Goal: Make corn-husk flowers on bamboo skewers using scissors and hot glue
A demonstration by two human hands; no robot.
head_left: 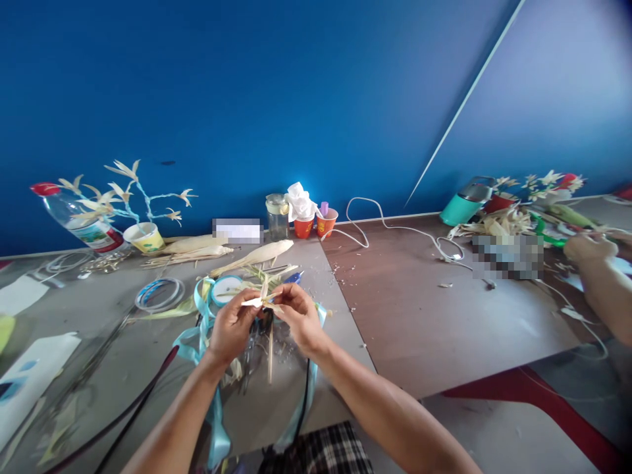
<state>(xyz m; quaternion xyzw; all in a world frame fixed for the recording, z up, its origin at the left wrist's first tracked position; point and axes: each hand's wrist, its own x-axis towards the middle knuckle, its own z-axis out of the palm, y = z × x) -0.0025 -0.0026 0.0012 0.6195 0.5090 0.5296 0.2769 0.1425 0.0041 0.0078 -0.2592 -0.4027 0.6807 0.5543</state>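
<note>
Between my two hands is a small flower of pale corn husk (265,293), its petals pointing up and out to the sides. My left hand (233,329) pinches it from the left. The fingers of my right hand (299,315) are closed on a petal at its right side. A thin pale stick (270,352) hangs below the flower; whether it is joined to it I cannot tell. Light blue ribbon (199,329) trails past my left hand, and its roll (226,289) lies just behind. Some dark tools under my hands are partly hidden.
Corn husks (254,257) lie behind my hands. Finished husk flowers on blue stems stand in a yellow paper cup (143,237) beside a plastic bottle (81,220). Red paper cups (326,224) and a glass jar (277,217) line the wall. A co-worker's hand (590,247) is at far right.
</note>
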